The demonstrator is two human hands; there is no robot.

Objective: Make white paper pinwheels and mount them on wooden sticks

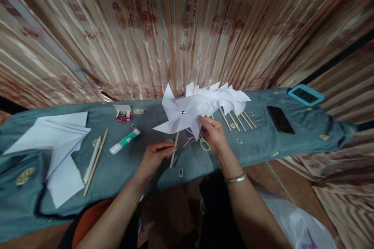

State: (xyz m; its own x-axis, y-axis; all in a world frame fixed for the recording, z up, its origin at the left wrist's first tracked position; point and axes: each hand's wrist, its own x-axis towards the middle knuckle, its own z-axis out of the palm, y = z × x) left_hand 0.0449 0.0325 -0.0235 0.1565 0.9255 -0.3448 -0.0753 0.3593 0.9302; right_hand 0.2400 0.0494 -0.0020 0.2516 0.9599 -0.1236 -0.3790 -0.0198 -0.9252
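A white paper pinwheel [178,114] with a metal pin at its centre stands on a thin wooden stick [174,151] above the teal cloth. My left hand [156,155] is closed round the stick, just below the paper. My right hand [213,134] pinches the lower right blade of the pinwheel between thumb and fingers. Behind it lies a row of finished white pinwheels [222,99] with their sticks pointing toward me.
Teal cloth-covered table [263,144]. White paper sheets [58,140] and two sticks [95,161] at left, a glue stick [125,141], a small pin box [124,113], a tape roll [205,144], a black phone [280,120], a blue device [305,95]. Curtain behind.
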